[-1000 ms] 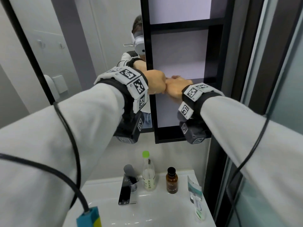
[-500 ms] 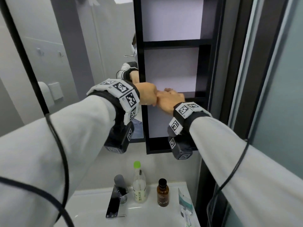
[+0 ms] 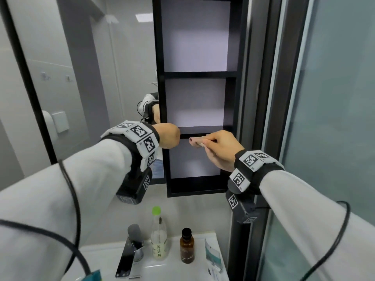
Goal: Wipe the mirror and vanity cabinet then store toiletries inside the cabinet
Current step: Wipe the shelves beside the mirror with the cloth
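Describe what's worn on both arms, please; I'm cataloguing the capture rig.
The left sleeve and right sleeve are pale grey. Each wrist wears a black band carrying white plates printed with black square markers: left wristband, right wristband. A dark marked box hangs beneath each. Black cables run along both sleeves.

white sink counter [image 3: 172,270], chrome faucet [image 3: 129,252], clear green-capped bottle [image 3: 158,238], brown bottle [image 3: 186,248] beside it, packet [image 3: 212,254] at right

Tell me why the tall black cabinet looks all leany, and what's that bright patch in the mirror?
Head view: the wide lens makes the straight edges of the tall black open-shelf cabinet lean and bow; the bright patch is a ceiling light reflected in the large black-framed wall mirror; the fingertips of the right hand, pinching something pale, look softly smeared.
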### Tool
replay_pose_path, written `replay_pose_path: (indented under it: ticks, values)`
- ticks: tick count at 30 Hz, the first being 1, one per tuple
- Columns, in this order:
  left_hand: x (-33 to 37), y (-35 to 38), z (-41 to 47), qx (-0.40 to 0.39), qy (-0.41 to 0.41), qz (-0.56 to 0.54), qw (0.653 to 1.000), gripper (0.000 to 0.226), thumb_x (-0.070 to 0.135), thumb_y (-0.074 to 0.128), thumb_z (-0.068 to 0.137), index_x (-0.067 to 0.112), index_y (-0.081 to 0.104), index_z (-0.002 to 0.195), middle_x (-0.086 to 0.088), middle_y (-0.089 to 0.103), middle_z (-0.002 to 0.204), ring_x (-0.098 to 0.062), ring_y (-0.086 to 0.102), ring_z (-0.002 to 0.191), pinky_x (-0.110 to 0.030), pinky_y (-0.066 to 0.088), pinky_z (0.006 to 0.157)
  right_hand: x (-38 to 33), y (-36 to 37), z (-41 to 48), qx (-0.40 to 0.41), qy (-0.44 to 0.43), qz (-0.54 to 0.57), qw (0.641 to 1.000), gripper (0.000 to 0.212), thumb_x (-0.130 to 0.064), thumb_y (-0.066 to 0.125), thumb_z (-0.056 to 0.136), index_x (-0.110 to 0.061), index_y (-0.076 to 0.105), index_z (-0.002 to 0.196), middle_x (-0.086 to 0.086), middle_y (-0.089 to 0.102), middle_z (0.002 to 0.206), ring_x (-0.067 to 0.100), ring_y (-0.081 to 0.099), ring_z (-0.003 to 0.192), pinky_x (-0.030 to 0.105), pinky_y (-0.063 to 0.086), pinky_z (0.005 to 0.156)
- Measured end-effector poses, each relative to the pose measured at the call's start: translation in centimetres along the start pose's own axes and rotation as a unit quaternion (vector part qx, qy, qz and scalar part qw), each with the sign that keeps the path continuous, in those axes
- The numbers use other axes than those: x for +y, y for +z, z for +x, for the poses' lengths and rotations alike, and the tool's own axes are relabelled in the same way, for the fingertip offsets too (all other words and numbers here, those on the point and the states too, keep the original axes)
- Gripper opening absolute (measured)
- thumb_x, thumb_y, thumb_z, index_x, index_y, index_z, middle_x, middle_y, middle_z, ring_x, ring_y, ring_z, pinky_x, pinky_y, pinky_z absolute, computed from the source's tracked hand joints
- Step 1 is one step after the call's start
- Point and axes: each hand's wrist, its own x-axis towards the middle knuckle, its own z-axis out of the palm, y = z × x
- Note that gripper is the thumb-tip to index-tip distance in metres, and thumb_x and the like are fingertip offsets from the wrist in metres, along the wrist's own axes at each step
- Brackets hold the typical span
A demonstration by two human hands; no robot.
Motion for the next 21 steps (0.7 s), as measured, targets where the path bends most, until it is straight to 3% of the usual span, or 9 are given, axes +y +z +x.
replay_pose_path:
  ticks: [2,5,6,8,11,14,17,21]
  values:
    - [0.2,1.0,-0.2,0.011,0.026,-0.014,0.999,0.038,0.003,0.039,0.091,0.005,0.055,0.125,-0.013,0.051,0.136,-0.028,0.050,0.123,-0.031,0.043,0.097,1.0,0.8,-0.9,0.019,0.020,-0.011,1.000,0.029,-0.020,0.048,0.096,-0.007,0.073,0.102,0.004,0.071,0.110,0.011,0.063,0.105,0.021,0.045,0.094]
    - [0.7,4.1,-0.2,-0.009,0.078,-0.035,0.996,0.051,-0.005,0.037,0.082,0.011,0.050,0.129,-0.009,0.046,0.142,-0.025,0.045,0.129,-0.033,0.040,0.105,3.4,2.8,-1.6,0.063,0.078,0.043,0.994,0.038,-0.024,0.049,0.095,0.005,0.071,0.084,0.001,0.072,0.094,0.011,0.066,0.093,0.005,0.038,0.067]
    - [0.6,5.2,0.0,-0.012,0.082,-0.038,0.996,0.054,-0.006,0.037,0.082,0.011,0.048,0.132,-0.010,0.046,0.142,-0.025,0.043,0.131,-0.034,0.038,0.108,4.1,3.7,-1.7,0.073,0.088,0.046,0.992,0.039,-0.024,0.049,0.095,0.006,0.069,0.081,-0.003,0.071,0.089,0.011,0.065,0.092,0.005,0.037,0.064]
    - [0.2,7.2,0.9,-0.016,0.073,-0.044,0.996,0.058,-0.005,0.037,0.084,0.010,0.039,0.139,-0.010,0.043,0.145,-0.025,0.039,0.135,-0.033,0.034,0.111,5.1,5.2,-1.9,0.085,0.084,0.034,0.992,0.036,-0.024,0.047,0.095,-0.001,0.073,0.087,-0.010,0.068,0.091,0.004,0.059,0.097,0.002,0.033,0.074]
    - [-0.8,9.6,2.0,-0.033,0.058,-0.057,0.996,0.059,-0.004,0.037,0.086,0.009,0.032,0.143,-0.012,0.039,0.147,-0.027,0.036,0.137,-0.031,0.032,0.111,6.7,7.5,-1.6,0.113,0.063,0.033,0.991,0.029,-0.021,0.044,0.097,-0.015,0.072,0.105,-0.002,0.069,0.114,0.006,0.054,0.113,0.021,0.031,0.109]
    - [-1.4,11.9,2.5,-0.048,0.059,-0.066,0.995,0.060,-0.005,0.038,0.086,0.008,0.029,0.145,-0.013,0.035,0.149,-0.026,0.033,0.139,-0.030,0.028,0.112,9.0,10.5,-1.4,0.068,0.058,-0.088,0.992,0.032,-0.017,0.040,0.098,-0.020,0.066,0.115,0.003,0.063,0.124,0.025,0.047,0.125,0.040,0.027,0.113]
    - [-2.0,14.1,3.0,-0.066,0.059,-0.066,0.994,0.058,-0.003,0.036,0.089,0.005,0.025,0.145,-0.015,0.035,0.149,-0.027,0.034,0.138,-0.029,0.029,0.110,11.3,14.7,-2.3,-0.036,0.105,-0.233,0.966,0.037,-0.028,0.028,0.098,-0.029,0.042,0.132,0.007,0.038,0.144,0.030,0.026,0.136,0.049,0.014,0.115]
    - [-2.5,15.9,3.2,-0.053,0.070,-0.081,0.993,0.052,-0.003,0.036,0.089,0.000,0.031,0.140,-0.023,0.051,0.132,-0.033,0.050,0.122,-0.035,0.043,0.098,11.0,17.3,-2.0,-0.038,0.220,-0.232,0.947,0.043,-0.045,0.017,0.098,-0.042,0.025,0.140,0.003,0.014,0.156,0.033,0.002,0.143,0.052,-0.003,0.115]
